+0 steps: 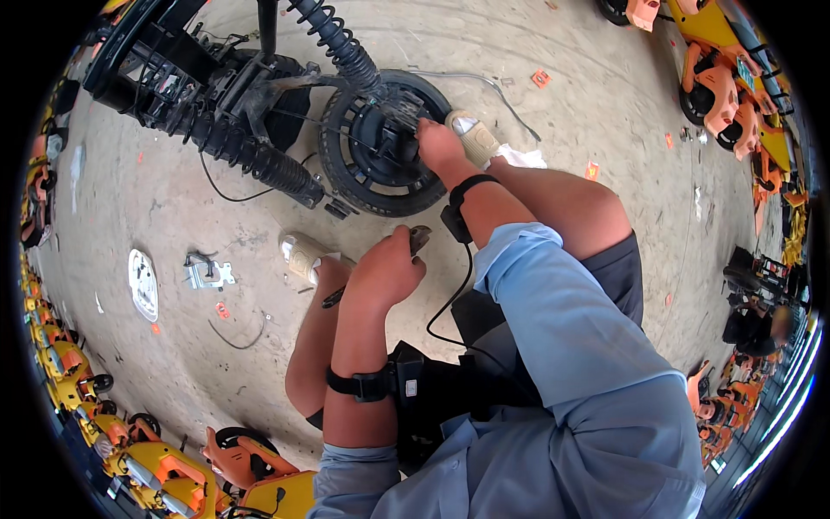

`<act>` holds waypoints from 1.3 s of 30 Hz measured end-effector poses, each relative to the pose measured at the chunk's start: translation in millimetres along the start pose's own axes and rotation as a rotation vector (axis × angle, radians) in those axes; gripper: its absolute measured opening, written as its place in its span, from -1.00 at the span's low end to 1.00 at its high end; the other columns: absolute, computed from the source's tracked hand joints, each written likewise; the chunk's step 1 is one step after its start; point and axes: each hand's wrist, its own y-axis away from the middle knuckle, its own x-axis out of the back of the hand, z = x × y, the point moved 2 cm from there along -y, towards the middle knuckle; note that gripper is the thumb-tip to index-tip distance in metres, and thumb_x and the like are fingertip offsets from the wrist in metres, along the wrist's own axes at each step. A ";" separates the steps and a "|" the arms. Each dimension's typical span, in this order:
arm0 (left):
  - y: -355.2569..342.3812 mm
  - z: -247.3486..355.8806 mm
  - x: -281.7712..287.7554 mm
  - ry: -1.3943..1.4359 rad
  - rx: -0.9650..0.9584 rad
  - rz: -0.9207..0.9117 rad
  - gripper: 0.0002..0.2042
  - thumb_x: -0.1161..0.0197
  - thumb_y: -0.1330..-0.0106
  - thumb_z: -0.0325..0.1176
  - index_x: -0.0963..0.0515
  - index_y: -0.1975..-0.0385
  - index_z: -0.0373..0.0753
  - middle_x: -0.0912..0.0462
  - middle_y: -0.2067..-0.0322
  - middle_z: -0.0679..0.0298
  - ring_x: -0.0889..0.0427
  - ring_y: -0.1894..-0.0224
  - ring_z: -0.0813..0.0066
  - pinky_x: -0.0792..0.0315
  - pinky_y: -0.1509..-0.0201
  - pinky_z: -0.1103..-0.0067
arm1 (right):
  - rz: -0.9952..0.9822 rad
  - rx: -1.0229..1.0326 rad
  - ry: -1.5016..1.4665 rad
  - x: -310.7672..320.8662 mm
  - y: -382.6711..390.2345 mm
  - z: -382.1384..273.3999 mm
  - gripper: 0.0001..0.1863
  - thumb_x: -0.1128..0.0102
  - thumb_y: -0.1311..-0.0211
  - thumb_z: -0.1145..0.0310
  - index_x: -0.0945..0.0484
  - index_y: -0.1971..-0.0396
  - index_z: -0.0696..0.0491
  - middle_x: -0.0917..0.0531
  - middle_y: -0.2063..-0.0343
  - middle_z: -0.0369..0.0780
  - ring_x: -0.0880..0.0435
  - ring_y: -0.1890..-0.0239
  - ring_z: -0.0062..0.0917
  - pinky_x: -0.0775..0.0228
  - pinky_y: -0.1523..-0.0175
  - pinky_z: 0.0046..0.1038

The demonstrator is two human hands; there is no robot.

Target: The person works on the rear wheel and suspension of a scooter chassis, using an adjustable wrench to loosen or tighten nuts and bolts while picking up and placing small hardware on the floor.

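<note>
Looks partway done, to judge from left to right. At ten o'clock, a bare black frame (112, 54) with no body panels in view. Also at ten, a left shock absorber (229, 145) with a lower end just beside the tyre and seemingly unfastened. At eleven, a right shock absorber (339, 48), running down toward a metal arm (400, 109) at the hub. Near the centre, a left hand (383, 270) curled around a plier-like tool (420, 239), held well apart from the hub. At twelve, a black spoked wheel (378, 145), tilted toward one side; apparently unsettled as yet at the hub, though cannot tell whether coming off or going on. At twelve too, on the wheel's right side, a right hand (441, 149) with bent fingers at the hub; cannot tell whether pinching a part or only pressing on one.

Counting left to right: one white oval panel (143, 286) and one metal bracket (207, 273), both at nine; one loose cable (239, 348) at eight; one frame; two shock absorbers; two shoes (303, 257), at nine and one; one wheel; one tool; two hands; one grey hose (499, 89) at one; one other person (759, 331) at three. Scattered on the floor (622, 78), at least five orange squares (540, 79). Around the rim, too many yellow-orange scooters (705, 28) to count.
</note>
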 end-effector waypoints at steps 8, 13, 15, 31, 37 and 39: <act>2.4 -4.0 1.4 0.017 -0.019 0.017 -0.67 -0.15 -0.18 -0.37 -0.37 0.11 -0.42 -0.60 0.26 -0.24 -0.57 0.14 -0.21 -0.45 0.08 0.19 | 0.022 -0.082 0.038 -7.3 -6.1 3.4 -0.68 -0.10 -0.30 0.14 -0.47 0.30 0.14 -0.68 0.40 0.02 -0.67 0.29 -0.03 -0.53 0.20 -0.08; 6.8 -15.8 1.2 0.008 -0.004 0.032 -0.68 -0.15 -0.19 -0.36 -0.36 0.12 -0.40 -0.61 0.27 -0.23 -0.58 0.15 -0.21 -0.44 0.09 0.19 | -0.005 -0.156 0.024 -9.2 -8.6 -1.4 -0.61 -0.06 -0.32 0.05 -0.49 0.30 0.14 -0.68 0.41 0.04 -0.68 0.29 -0.01 -0.53 0.18 -0.06; 8.3 -17.4 2.1 0.005 0.006 0.033 -0.68 -0.15 -0.19 -0.36 -0.36 0.11 -0.40 -0.61 0.28 -0.22 -0.58 0.15 -0.21 -0.44 0.09 0.19 | -0.001 -0.144 0.080 -10.7 -8.5 -1.0 -0.67 -0.04 -0.31 0.13 -0.47 0.30 0.14 -0.70 0.42 0.01 -0.71 0.31 -0.07 -0.56 0.21 -0.11; 14.4 -27.6 15.6 0.024 0.088 0.110 -0.60 -0.13 -0.14 -0.33 -0.37 -0.01 -0.27 -0.63 0.23 -0.12 -0.58 0.10 -0.16 -0.43 0.06 0.17 | 0.000 -0.189 0.136 -4.4 -8.9 -12.1 -0.66 -0.16 -0.22 0.09 -0.50 0.30 0.09 -0.72 0.44 -0.05 -0.73 0.31 -0.15 -0.58 0.23 -0.15; 9.1 -28.8 14.6 0.062 0.058 0.144 -0.63 -0.13 -0.15 -0.35 -0.39 0.03 -0.30 -0.61 0.26 -0.16 -0.57 0.12 -0.19 -0.44 0.07 0.20 | 0.122 -0.229 0.082 -10.3 -10.0 -3.9 -0.66 -0.12 -0.25 0.07 -0.59 0.44 0.08 -0.71 0.45 -0.05 -0.72 0.34 -0.13 -0.58 0.23 -0.15; 8.5 -27.5 15.5 0.062 0.055 0.146 -0.63 -0.13 -0.15 -0.36 -0.39 0.03 -0.31 -0.61 0.26 -0.17 -0.57 0.12 -0.19 -0.44 0.07 0.21 | 0.105 -0.258 0.074 -15.3 -13.0 0.9 -0.65 -0.10 -0.27 0.07 -0.61 0.46 0.07 -0.70 0.47 -0.05 -0.72 0.35 -0.12 -0.57 0.24 -0.15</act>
